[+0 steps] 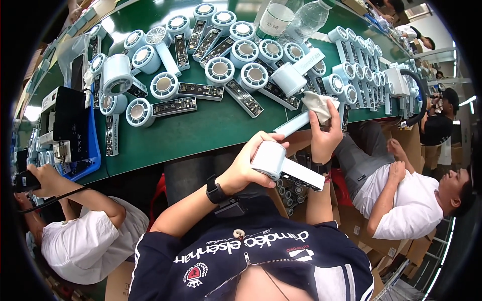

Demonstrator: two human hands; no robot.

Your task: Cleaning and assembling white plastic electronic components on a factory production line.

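My left hand point(249, 161) is closed around the round head of a light blue handheld fan point(269, 158), above my lap at the table's near edge. Its handle points right and downward, with some circuit board showing along the lower side. In my right hand point(325, 139) a crumpled pale cloth point(316, 105) is pinched between thumb and fingers, raised just beyond the held fan and apart from it. Behind the cloth, a fan handle point(292, 124) lies on the green table point(221, 131). Another fan point(289, 78) rests on the pile, back side up.
Several more fans point(219, 69) with exposed circuit boards cover the table; others stand in rows point(359, 70) at right. Two plastic bottles point(275, 19) stand at the back. A blue tray point(93, 150) holds a black box at left. People sit on both sides; cartons point(386, 246) stand lower right.
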